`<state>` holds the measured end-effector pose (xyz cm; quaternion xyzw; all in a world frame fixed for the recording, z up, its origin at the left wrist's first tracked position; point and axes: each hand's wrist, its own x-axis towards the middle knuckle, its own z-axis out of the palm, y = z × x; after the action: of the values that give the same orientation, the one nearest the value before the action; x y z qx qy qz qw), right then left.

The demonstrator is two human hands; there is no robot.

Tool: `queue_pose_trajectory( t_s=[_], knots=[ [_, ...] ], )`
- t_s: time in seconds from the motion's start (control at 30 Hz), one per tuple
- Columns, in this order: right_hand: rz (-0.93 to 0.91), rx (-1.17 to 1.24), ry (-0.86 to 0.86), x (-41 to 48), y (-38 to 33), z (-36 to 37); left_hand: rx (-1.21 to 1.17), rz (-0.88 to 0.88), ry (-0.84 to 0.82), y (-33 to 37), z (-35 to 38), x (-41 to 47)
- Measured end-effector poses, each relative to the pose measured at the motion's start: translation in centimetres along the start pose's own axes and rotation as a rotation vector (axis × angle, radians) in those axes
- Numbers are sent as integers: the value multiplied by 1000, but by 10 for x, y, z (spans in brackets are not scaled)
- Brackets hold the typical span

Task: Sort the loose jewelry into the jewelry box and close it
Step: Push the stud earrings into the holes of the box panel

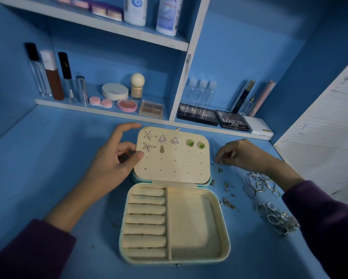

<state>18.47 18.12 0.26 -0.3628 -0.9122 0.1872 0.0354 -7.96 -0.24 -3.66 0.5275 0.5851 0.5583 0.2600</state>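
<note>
The pale turquoise jewelry box with cream fabric lining [227, 238] sits open at the middle of the blue tabletop [48, 154], its base toward the person and its lid [169, 166] hinged open on the far side, toward the shelves. Seven studs are pinned in the lid's perforated cream panel: a pair of pale starfish earrings [149, 135], a pair of triangular sparkling studs [162, 139], a pair of square green-stone studs [190, 142] and a single small gold pineapple stud [162, 149]. The hole beside the pineapple is bare, so the earring stage looks only partly done. The padded ring rolls [145, 218] and the open compartment [191, 228] beside them hold nothing.

The left hand [116, 160] grips the lid's left edge, thumb pressed on the panel face and the other fingers curled behind it, apparently steadying the lid so posts can be pushed through. The right hand [241, 155], a ring on one finger, reaches down to the scatter of small loose gold earrings [226, 198] just right of the box. Its fingertips [219, 162] are drawn together at the table, though whether a piece is pinched between them is too small to tell. Farther right lie silver hoops [259, 184] and a heap of silver rings [275, 218]. Cosmetics line the white shelves [108, 106] behind.
</note>
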Motion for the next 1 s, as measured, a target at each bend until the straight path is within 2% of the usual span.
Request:
queue_pose_trajectory(
  t_s=[0.27,0.5,1.0],
  knots=[
    [-27,-70,-35,4,0,0,9,-8,5,2,-1,-1],
    [-6,-144,58,1,6,8,3,-14,1,3,-1,-1],
    [19,-44,131,-8,10,6,-11,-4,-1,3,0,-1]
  ],
)
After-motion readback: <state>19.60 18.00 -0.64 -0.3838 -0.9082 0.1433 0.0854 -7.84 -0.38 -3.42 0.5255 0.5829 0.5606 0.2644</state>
